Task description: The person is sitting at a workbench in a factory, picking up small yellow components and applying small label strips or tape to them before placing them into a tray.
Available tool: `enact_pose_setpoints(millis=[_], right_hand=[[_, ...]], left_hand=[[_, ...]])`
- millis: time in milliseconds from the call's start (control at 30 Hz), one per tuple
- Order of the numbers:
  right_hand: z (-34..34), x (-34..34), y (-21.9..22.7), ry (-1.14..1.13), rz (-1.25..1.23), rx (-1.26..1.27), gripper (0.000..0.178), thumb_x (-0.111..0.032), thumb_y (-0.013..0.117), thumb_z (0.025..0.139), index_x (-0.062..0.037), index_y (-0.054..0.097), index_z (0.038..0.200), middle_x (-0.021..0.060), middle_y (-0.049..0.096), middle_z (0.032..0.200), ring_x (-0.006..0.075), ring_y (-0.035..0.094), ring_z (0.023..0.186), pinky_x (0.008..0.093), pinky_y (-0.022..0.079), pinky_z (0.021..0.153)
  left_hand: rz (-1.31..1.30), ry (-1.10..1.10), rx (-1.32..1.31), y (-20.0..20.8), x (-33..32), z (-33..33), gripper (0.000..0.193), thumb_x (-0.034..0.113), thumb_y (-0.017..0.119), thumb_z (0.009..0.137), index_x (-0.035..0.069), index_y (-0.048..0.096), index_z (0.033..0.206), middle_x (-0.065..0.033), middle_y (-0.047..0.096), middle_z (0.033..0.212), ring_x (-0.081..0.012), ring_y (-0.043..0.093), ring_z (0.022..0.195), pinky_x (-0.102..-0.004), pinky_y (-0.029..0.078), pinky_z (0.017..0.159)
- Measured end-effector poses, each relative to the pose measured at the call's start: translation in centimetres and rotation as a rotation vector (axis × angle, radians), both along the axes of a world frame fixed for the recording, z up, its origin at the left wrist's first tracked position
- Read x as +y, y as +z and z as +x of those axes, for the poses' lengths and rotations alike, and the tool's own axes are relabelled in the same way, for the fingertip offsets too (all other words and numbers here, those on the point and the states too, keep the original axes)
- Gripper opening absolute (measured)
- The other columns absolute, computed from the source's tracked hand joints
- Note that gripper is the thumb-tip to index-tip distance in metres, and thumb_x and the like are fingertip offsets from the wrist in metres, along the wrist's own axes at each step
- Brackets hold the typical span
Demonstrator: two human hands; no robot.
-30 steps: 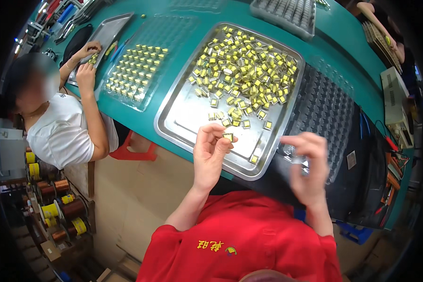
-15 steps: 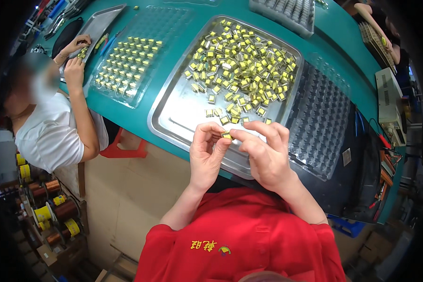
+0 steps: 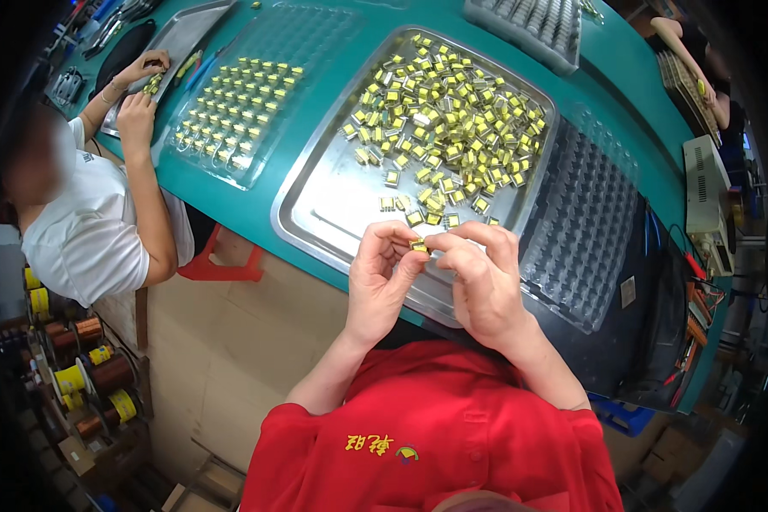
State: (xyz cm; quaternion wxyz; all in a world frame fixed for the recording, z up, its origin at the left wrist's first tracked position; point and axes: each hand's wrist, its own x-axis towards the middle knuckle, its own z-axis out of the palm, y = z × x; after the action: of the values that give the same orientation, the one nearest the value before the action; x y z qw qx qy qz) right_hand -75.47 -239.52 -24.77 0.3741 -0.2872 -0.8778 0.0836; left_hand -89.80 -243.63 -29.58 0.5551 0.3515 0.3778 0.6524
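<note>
A small yellow-taped transformer [image 3: 418, 245] sits between my hands, just over the near rim of a metal tray [image 3: 320, 200]. My left hand [image 3: 377, 286] pinches it between thumb and fingertips. From the other side, the fingertips of my right hand [image 3: 491, 294] are closed against its right edge. A heap of similar transformers [image 3: 452, 119] fills the far part of the tray, and several lie loose just beyond my fingers. The underside of the held piece is hidden by my fingers.
Right of the tray lies a clear plastic blister tray [image 3: 580, 222] on a black mat. Another blister tray [image 3: 239, 111] at left holds rows of yellow parts. A co-worker [image 3: 111, 213] handles small parts at far left. Stacked trays [image 3: 525, 30] stand behind; a beige instrument box [image 3: 706, 192] is at right.
My hands stay together on the transformer, with only small finger shifts and a slight turn of the piece. The whole view has shifted a little.
</note>
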Motion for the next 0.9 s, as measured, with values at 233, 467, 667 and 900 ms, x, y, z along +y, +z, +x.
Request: enact_pose_setpoints(millis=[233,467,667,900], right_hand=[[0.7,-1.4,1.6,-0.028,-0.32,0.132,0.044,0.014,0.052,0.059,-0.0047,0.051,0.099,0.0096,0.062,0.104,0.0304,0.053,0.096,0.0384,0.041,0.084],[6.3,-4.6,2.3,-0.133,-0.421,0.026,0.025,0.012,0.053,0.064,-0.0048,0.059,0.081,0.0097,0.063,0.096,0.0303,0.054,0.09,0.0376,0.043,0.08],[7.1,-7.6,-1.5,-0.204,-0.384,0.039,0.024,0.013,0.054,0.06,-0.0037,0.059,0.077,0.0092,0.06,0.093,0.0293,0.054,0.086,0.0368,0.044,0.074],[7.5,-7.7,-2.3,-0.162,-0.36,0.026,0.026,0.013,0.055,0.058,-0.0038,0.059,0.077,0.0102,0.059,0.094,0.0284,0.054,0.085,0.0359,0.044,0.072]], left_hand=[[-0.023,-0.006,-0.059,0.9,-0.8,-2.4,0.018,0.013,0.054,0.093,0.005,0.044,0.106,-0.0087,0.059,0.095,-0.0081,0.053,0.075,-0.0209,0.044,0.068],[0.133,0.536,0.383,2.9,-0.8,-8.7,0.013,0.007,0.052,0.093,0.005,0.045,0.104,-0.0098,0.058,0.1,-0.0084,0.054,0.075,-0.0225,0.045,0.072],[0.032,0.626,0.377,1.7,-0.4,-10.7,0.013,0.015,0.051,0.095,0.007,0.048,0.105,-0.0051,0.059,0.096,-0.0051,0.049,0.073,-0.0192,0.041,0.069],[-0.008,0.585,0.289,0.1,-0.4,-9.2,0.013,0.018,0.05,0.096,0.008,0.048,0.105,-0.0036,0.059,0.093,-0.0033,0.045,0.069,-0.0176,0.038,0.065]])
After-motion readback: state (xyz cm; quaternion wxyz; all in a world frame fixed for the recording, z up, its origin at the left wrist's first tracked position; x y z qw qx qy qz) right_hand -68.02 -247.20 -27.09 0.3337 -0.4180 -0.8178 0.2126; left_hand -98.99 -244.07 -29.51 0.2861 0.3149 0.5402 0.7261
